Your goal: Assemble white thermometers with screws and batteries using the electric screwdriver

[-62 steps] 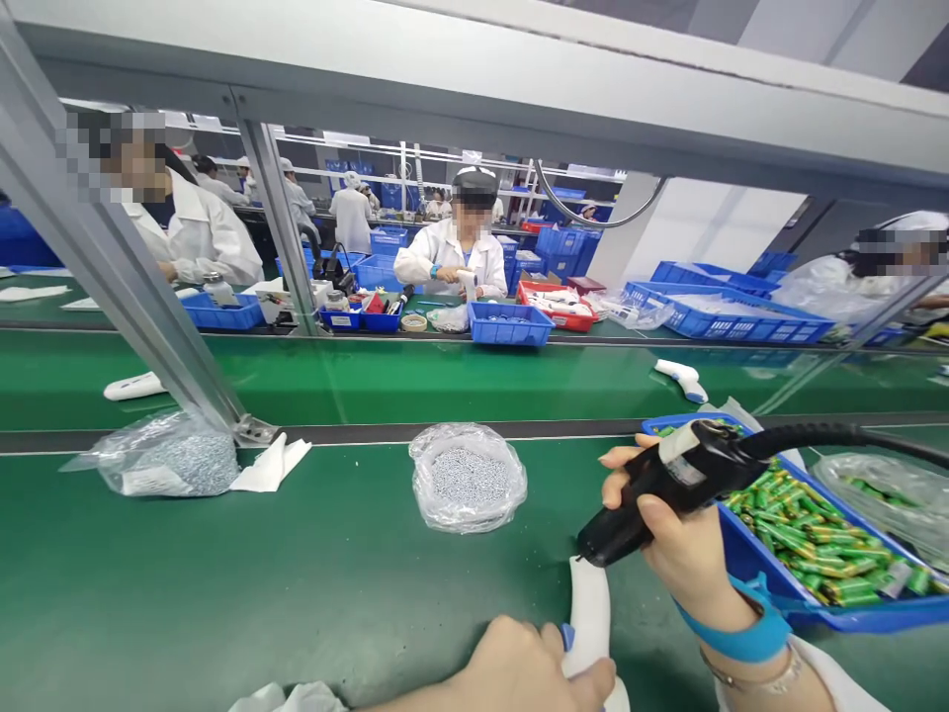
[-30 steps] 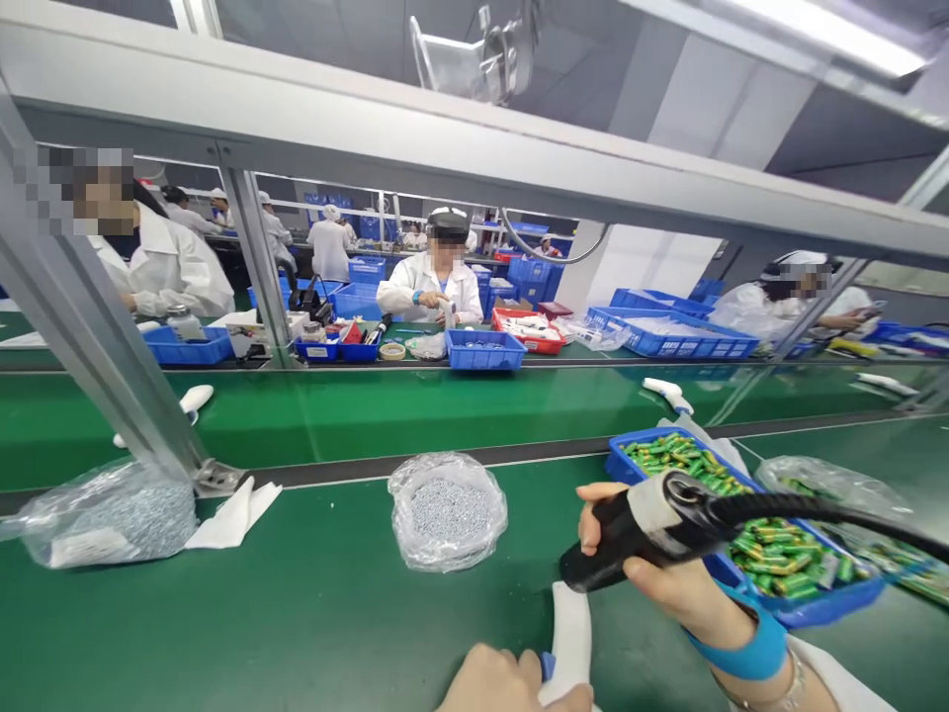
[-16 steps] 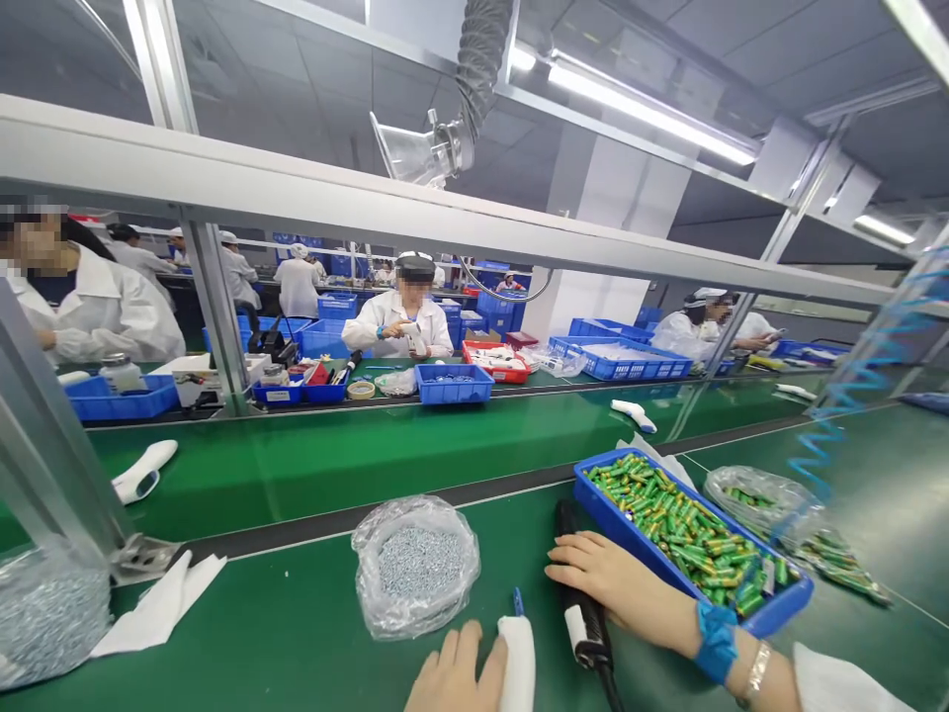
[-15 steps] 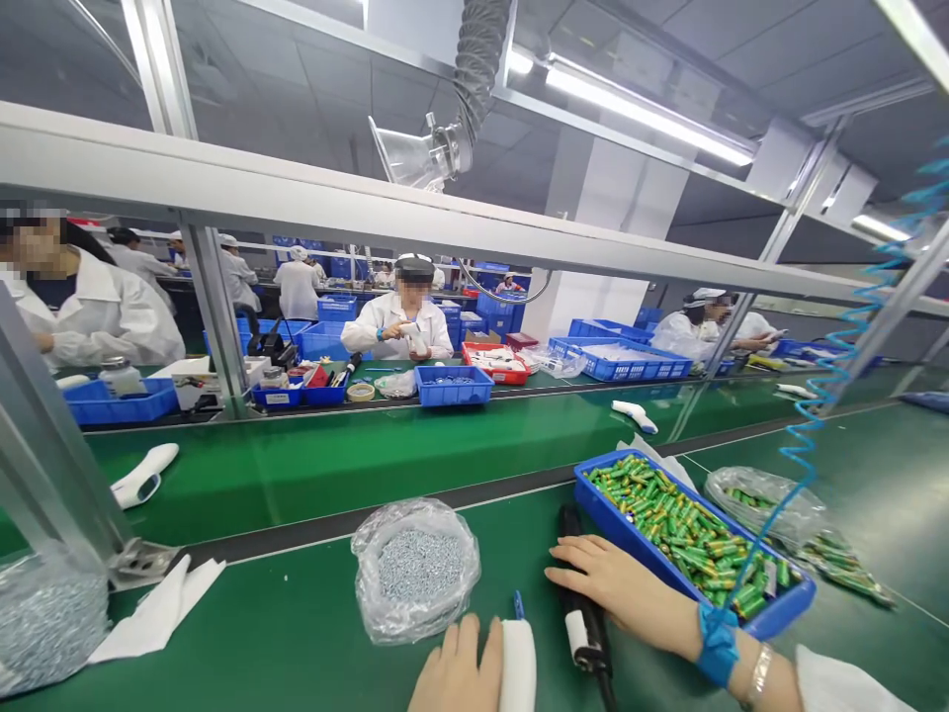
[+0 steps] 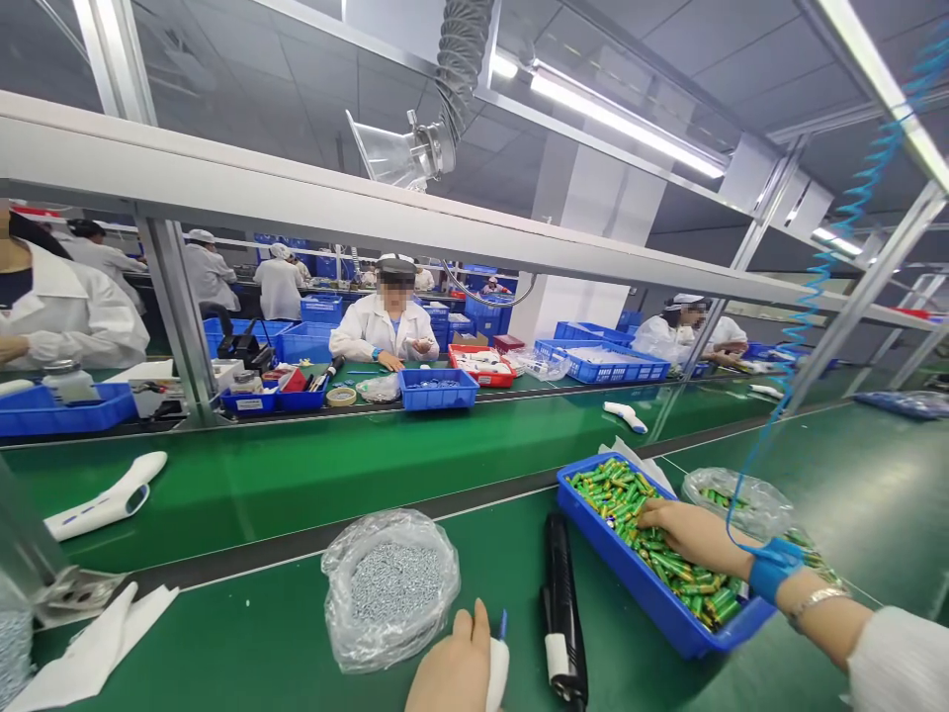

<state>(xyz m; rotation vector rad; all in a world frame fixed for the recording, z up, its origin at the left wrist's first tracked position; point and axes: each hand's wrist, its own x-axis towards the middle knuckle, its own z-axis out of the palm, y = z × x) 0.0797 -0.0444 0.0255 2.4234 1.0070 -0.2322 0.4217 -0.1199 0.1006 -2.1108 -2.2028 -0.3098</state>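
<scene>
My left hand (image 5: 454,665) is at the bottom edge, closed around a white handheld thermometer (image 5: 499,674). A slim blue part (image 5: 503,625) sticks up at its end, and the rest of the casing is hidden or out of view. My right hand (image 5: 693,532) reaches into a blue bin (image 5: 630,597) of green batteries (image 5: 608,487). Its fingers are bent together on the batteries, with their tips partly hidden. Between my hands lies a black electric screwdriver (image 5: 561,603). Left of it, an open plastic bag (image 5: 342,621) holds many small silvery screws (image 5: 396,581).
A green conveyor (image 5: 297,463) runs across, bearing white thermometers (image 5: 111,496). A metal post (image 5: 22,564) stands at left beside white paper (image 5: 93,648). A coiled blue cord (image 5: 805,307) hangs to my right wrist. Opposite, a co-worker (image 5: 392,321) sits behind a blue bin (image 5: 439,390).
My right hand has left the black screwdriver and moved right into the battery bin. My left hand and the thermometer sit slightly lower in view. The co-worker opposite has let go of a white device.
</scene>
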